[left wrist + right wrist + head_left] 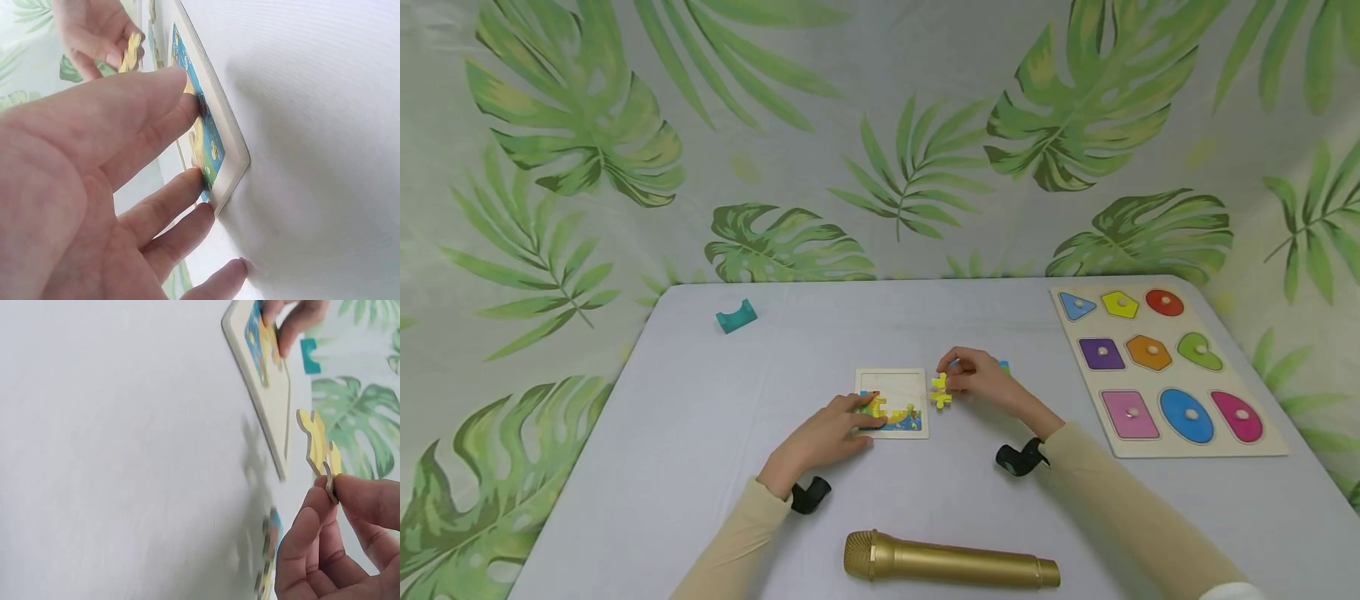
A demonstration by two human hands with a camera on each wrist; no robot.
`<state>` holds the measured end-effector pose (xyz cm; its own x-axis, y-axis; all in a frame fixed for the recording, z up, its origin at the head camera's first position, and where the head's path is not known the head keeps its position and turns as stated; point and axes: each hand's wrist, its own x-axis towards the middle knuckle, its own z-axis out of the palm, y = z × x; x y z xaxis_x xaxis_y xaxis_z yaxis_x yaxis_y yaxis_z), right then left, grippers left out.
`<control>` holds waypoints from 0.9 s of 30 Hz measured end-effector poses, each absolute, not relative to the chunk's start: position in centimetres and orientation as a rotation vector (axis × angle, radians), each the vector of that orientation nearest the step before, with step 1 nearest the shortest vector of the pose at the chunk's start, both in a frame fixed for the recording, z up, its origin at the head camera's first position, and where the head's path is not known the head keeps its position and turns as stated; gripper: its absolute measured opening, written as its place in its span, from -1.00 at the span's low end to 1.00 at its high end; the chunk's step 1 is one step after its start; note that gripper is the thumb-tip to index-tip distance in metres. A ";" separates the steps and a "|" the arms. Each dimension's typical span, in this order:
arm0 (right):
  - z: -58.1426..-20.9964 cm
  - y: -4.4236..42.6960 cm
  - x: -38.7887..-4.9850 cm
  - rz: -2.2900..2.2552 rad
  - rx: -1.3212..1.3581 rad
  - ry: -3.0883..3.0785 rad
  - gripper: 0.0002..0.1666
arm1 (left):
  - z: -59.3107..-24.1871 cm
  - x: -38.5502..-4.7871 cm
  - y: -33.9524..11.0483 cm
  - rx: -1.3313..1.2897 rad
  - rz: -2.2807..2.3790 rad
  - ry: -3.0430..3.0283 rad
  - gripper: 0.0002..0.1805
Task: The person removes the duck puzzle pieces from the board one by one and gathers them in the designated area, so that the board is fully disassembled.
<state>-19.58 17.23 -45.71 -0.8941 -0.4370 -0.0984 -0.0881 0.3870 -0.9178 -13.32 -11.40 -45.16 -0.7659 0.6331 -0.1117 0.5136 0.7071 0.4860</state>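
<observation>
Puzzle [897, 383] x1; R hand [983, 379] pinching 1 pc [316, 439].

In the head view, we lose part of the puzzle tray [891, 380] under the left hand [823, 435], and its printed scene [904, 424] is too small to read. The right hand [987, 382] hides part of a blue-green piece [1004, 366]; in the right wrist view, we find loose pieces [272, 532] blurred and cut by the bottom edge.
</observation>
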 end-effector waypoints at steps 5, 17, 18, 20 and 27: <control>-45.4 19.7 -19.5 -1.480 -0.395 2.383 -0.80 | -45.0 -13.2 -11.4 0.911 0.648 2.643 -0.62; -45.7 21.8 -19.5 -1.381 -0.353 2.499 -0.80 | -45.0 -13.2 -11.4 0.903 0.663 2.644 -0.61; -45.8 21.8 -19.5 -1.371 -0.367 2.509 -0.81 | -45.1 -13.2 -11.4 0.904 0.666 2.644 -0.62; -45.9 21.7 -19.5 -1.337 -0.389 2.534 -0.82 | -45.1 -13.3 -11.4 0.904 0.669 2.646 -0.62; -45.8 21.2 -19.5 -1.220 -0.443 2.605 -0.85 | -45.3 -13.3 -11.4 0.893 0.683 2.639 -0.62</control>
